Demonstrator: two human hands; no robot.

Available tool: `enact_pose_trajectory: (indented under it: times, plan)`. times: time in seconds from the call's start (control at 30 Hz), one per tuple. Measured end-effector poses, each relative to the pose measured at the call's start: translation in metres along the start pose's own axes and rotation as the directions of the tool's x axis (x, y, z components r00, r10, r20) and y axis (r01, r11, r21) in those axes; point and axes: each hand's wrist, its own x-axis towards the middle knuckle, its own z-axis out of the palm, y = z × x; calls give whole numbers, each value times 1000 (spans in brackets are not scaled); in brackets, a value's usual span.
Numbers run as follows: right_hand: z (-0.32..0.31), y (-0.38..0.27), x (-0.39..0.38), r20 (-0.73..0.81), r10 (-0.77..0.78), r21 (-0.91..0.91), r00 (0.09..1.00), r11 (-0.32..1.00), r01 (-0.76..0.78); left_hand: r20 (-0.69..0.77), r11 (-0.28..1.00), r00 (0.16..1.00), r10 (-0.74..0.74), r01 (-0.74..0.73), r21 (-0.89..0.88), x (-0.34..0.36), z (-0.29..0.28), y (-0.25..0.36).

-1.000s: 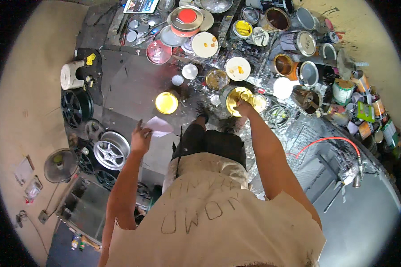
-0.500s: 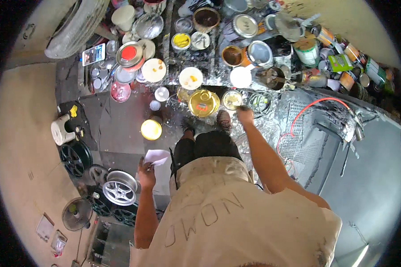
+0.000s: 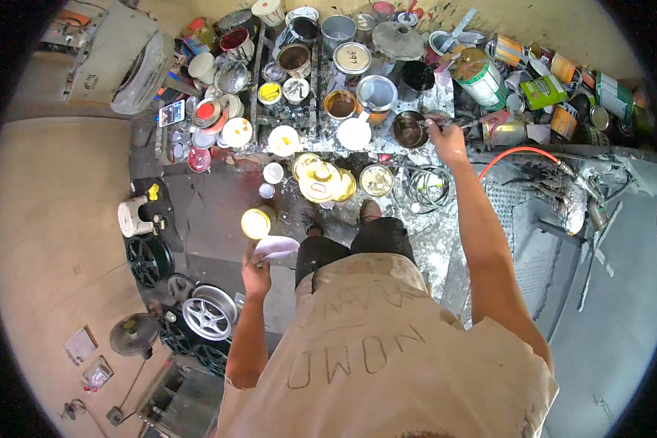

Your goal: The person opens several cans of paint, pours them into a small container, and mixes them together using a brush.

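Observation:
My left hand (image 3: 255, 274) pinches a folded piece of whitish paper (image 3: 277, 247), held out beside my thigh. Just beyond the paper, a can with a yellow-cream top (image 3: 256, 223) stands on the floor. My right arm stretches forward to the bench, where my right hand (image 3: 447, 140) is closed at the right rim of a dark open can (image 3: 410, 130). The exact grip of the fingers is partly hidden. Left of that can lies a round white lid (image 3: 354, 134). Behind it stands an open can with grey-blue inside (image 3: 377, 93).
Gold tins (image 3: 320, 181) and an open can of pale paint (image 3: 376, 180) stand on the floor by my feet. A coiled hose (image 3: 425, 190) lies to their right. Silver and dark wheel rims (image 3: 208, 317) rest at left. A red hose (image 3: 518, 152) crosses at right.
My right hand has moved forward and right, from above the floor cans to the dark can on the bench. My left hand, still holding the paper, has shifted slightly right.

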Motion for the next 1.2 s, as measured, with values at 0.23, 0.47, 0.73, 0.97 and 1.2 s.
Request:
enact_pose_trajectory:
  times: [0.23,0.47,0.73,0.97,1.2]
  plan:
    - [-28,-9,-13,124,-407,-329,905,844,424,-29,985,985,-169,170,19,-77,24,8]
    - [-12,19,-4,-56,-397,-16,916,918,397,-88,977,977,-193,200,77,-140,30,11]
    - [-26,6,-12,190,3,-192,982,981,34,-124,975,974,-191,202,88,-158,20,19]
    - [-18,15,-7,65,-147,-179,987,971,156,-64,969,971,-230,235,77,-158,25,30]
    - [-17,14,-5,-13,-140,-246,990,960,133,-64,964,962,-264,265,-2,-157,27,38]
